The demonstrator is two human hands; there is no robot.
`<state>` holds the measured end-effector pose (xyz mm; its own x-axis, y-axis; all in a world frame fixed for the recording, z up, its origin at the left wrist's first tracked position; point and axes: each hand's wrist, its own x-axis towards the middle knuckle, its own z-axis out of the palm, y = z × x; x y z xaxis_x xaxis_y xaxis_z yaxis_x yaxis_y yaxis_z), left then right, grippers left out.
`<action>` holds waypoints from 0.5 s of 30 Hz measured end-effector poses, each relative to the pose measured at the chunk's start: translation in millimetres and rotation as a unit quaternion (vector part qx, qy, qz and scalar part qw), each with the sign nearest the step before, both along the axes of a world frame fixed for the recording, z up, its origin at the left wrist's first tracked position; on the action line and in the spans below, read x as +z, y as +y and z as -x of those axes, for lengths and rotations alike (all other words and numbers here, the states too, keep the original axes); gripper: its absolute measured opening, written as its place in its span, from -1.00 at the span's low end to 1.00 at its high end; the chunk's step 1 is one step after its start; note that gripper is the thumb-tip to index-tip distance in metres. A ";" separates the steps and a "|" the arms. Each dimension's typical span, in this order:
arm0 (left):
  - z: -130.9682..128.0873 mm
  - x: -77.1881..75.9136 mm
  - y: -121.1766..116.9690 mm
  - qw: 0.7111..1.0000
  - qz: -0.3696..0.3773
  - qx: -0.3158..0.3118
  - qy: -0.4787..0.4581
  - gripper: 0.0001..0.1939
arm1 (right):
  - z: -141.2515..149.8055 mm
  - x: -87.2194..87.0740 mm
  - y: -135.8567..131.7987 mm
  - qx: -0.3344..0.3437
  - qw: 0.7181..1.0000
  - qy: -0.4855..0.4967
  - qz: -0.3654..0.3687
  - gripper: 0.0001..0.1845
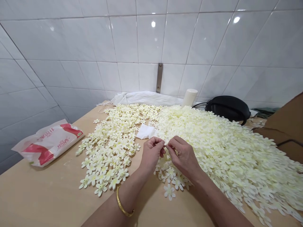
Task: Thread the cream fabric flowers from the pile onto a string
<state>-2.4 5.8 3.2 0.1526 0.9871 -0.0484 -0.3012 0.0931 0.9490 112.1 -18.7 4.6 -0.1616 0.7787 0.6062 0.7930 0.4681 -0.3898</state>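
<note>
My left hand (152, 153) and my right hand (182, 154) meet at the middle of the table, fingertips pinched close together. Whatever lies between them is too small to make out. Under and behind my right hand spreads a large heap of pale yellow-white artificial flowers (220, 151). To the left of my left hand lies a looser pile of similar smaller-looking flowers (109, 154). A folded white tissue (146, 131) rests just beyond my left hand. One single flower (169, 192) lies apart, below my hands. A gold bangle (121, 205) circles my left wrist.
A red and white plastic packet (48, 142) lies on the table (47, 195) at left. Along the tiled wall are a white plastic sheet (146, 98), a white cylinder (189, 97) and a black rounded object (227, 108) with a cord. Brown cardboard (284, 129) stands at right.
</note>
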 end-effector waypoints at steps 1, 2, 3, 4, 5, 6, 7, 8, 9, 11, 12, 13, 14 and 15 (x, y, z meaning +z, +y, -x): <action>0.1 0.1 0.3 1.000 0.007 -0.004 -0.010 -0.82 | -0.2 -0.1 0.3 0.001 1.000 -0.003 -0.003 -0.78; 0.4 0.1 0.6 1.000 0.013 -0.007 -0.017 -0.81 | -0.4 0.0 0.6 0.002 1.000 -0.009 -0.005 -0.77; 0.7 -0.1 1.1 1.000 0.016 -0.009 -0.022 -0.81 | -0.5 0.1 0.8 0.003 1.000 -0.015 -0.006 -0.77; 1.1 -0.3 1.6 1.000 0.018 -0.011 -0.023 -0.81 | -0.6 0.5 0.9 0.004 1.000 -0.019 -0.004 -0.77; 1.6 -0.6 2.1 1.000 0.019 -0.008 -0.021 -0.81 | -0.8 1.2 0.9 0.005 1.000 -0.017 0.003 -0.79; 2.2 -0.8 2.6 1.000 0.018 -0.004 -0.017 -0.82 | -1.0 2.2 0.8 0.007 1.000 -0.009 0.013 -0.81; 2.7 -0.9 3.0 1.000 0.016 0.002 -0.013 -0.83 | -1.4 3.3 0.6 0.010 1.000 0.007 0.024 -0.84; 3.2 -0.9 3.2 1.000 0.012 0.010 -0.009 -0.83 | -1.9 4.6 0.3 0.014 0.999 0.028 0.037 -0.88; 3.5 -0.8 3.3 1.000 0.008 0.018 -0.005 -0.84 | -2.4 5.8 0.1 0.017 0.997 0.052 0.046 -0.90; 3.6 -0.5 3.1 1.000 -0.001 0.031 0.003 -0.83 | -3.1 7.4 0.0 0.020 0.994 0.094 0.055 -0.91; 3.4 -0.4 2.9 0.999 -0.003 0.034 0.008 -0.83 | -3.2 7.6 0.2 0.021 0.992 0.107 0.055 -0.89; 3.1 -0.4 2.8 0.999 -0.003 0.035 0.012 -0.83 | -3.1 7.5 0.3 0.021 0.992 0.116 0.053 -0.88; 2.7 -0.5 2.6 0.999 -0.003 0.035 0.015 -0.82 | -2.7 7.1 0.5 0.021 0.991 0.122 0.051 -0.87; 2.3 -0.8 2.4 0.999 -0.002 0.035 0.017 -0.81 | -2.1 6.4 0.7 0.021 0.991 0.125 0.047 -0.86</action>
